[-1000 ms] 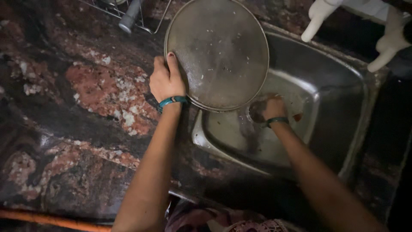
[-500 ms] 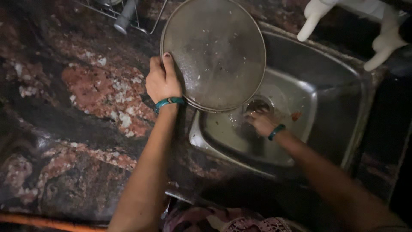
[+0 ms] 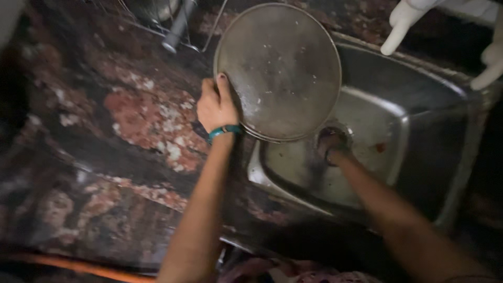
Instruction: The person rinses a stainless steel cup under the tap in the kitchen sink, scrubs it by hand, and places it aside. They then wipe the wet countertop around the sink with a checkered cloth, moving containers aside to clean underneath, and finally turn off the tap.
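Steel fills the middle of the head view: a big round plate (image 3: 280, 71), dull grey and flecked with white specks, is held up on edge over the left rim of the sink (image 3: 419, 141). The left hand (image 3: 217, 107) grips the plate at its lower left edge, fingers curled behind the rim and the thumb pressed on the near face (a teal band sits on that wrist). The plate's lower edge hangs above the basin and overlaps the counter (image 3: 141, 115), a polished stone slab mottled red, cream and black.

Down in the basin, the right hand (image 3: 331, 144) is at the sink floor, just below the plate's lower rim. It is blurred and dark, so whether its fingers are closed or spread cannot be told; a band shows at that wrist too. A small red speck (image 3: 381, 148) lies on the sink floor to its right.

White tap handles (image 3: 403, 23) stand at the upper right behind the sink. A wire rack (image 3: 178, 26) with a grey handle in it sits on the counter at the top, left of the plate.
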Demonstrator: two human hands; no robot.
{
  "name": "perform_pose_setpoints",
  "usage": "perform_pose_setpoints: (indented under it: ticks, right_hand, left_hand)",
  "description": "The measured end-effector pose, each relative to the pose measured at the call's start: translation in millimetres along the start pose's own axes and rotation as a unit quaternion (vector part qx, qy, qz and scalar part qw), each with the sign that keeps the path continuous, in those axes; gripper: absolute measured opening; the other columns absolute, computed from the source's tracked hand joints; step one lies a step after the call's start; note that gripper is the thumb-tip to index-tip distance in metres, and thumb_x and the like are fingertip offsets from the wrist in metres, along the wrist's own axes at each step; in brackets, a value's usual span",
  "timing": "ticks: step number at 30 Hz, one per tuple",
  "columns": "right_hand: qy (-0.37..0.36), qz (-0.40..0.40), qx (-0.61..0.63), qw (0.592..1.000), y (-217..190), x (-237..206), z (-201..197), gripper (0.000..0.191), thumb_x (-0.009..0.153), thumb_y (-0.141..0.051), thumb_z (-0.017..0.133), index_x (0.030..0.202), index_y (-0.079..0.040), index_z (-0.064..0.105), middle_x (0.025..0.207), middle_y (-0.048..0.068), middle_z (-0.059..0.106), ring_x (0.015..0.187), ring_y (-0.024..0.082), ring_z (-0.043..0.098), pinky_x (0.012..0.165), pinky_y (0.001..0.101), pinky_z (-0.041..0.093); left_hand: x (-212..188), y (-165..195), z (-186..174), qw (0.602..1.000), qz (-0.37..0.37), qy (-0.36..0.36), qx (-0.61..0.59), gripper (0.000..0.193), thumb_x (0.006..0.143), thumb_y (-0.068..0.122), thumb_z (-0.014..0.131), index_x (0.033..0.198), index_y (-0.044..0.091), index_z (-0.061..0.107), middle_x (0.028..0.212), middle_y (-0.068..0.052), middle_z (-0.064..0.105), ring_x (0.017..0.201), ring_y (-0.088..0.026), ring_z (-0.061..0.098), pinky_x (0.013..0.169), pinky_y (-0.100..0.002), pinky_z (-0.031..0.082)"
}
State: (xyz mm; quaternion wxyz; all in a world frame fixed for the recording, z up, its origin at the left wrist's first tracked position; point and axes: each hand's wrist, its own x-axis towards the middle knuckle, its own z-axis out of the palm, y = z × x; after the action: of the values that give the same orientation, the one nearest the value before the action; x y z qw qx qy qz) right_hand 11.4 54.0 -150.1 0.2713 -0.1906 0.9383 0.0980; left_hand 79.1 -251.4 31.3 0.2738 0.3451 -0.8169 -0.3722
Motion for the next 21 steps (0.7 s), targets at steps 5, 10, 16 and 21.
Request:
perform_pose_setpoints:
  ticks: [5, 10, 16, 21]
  right_hand:
    - [0.017, -0.063, 0.040, 0.997, 22, 0, -5, 0.037, 0.099, -0.031, 0.054, 0.123, -0.010, 0.073, 0.134, 0.013, 0.070, 0.127, 0.031, 0.065, 0.111, 0.0405, 0.050]
    - [-0.024, -0.041, -0.069, 0.996, 23, -16, -1, 0.036, 0.093, -0.021, 0.055, 0.121, -0.011, 0.076, 0.129, 0.018, 0.068, 0.123, 0.035, 0.063, 0.109, 0.0463, 0.046]
    - [-0.059, 0.053, 0.254, 0.964, 20, -12, -23, 0.036, 0.094, -0.028, 0.056, 0.112, -0.003, 0.076, 0.114, 0.021, 0.073, 0.107, 0.035, 0.072, 0.096, 0.0430, 0.054]
    - [0.311, 0.319, 0.284, 0.849, 95, -46, -33, 0.029, 0.094, -0.023, 0.066, 0.106, 0.003, 0.069, 0.104, 0.026, 0.070, 0.093, 0.040, 0.070, 0.080, 0.0504, 0.056]
  left_hand:
    - [-1, -3, 2, 1.000, 0.001, -0.003, 0.008, 0.045, 0.103, 0.050, 0.048, 0.100, 0.010, 0.067, 0.083, -0.023, 0.071, 0.081, -0.047, 0.067, 0.072, -0.056, 0.049]
    - [-2, -3, 1, 1.000, 0.016, 0.003, 0.004, 0.043, 0.104, 0.048, 0.050, 0.099, 0.008, 0.066, 0.085, -0.022, 0.072, 0.082, -0.045, 0.068, 0.072, -0.055, 0.049]
    - [-3, 0, -3, 1.000, 0.014, -0.001, -0.027, 0.042, 0.104, 0.045, 0.051, 0.099, 0.006, 0.066, 0.083, -0.022, 0.071, 0.079, -0.044, 0.068, 0.072, -0.053, 0.051]
    - [-2, -3, 0, 1.000, 0.023, 0.007, -0.007, 0.041, 0.105, 0.044, 0.052, 0.099, 0.007, 0.067, 0.086, -0.022, 0.072, 0.081, -0.045, 0.068, 0.071, -0.053, 0.049]
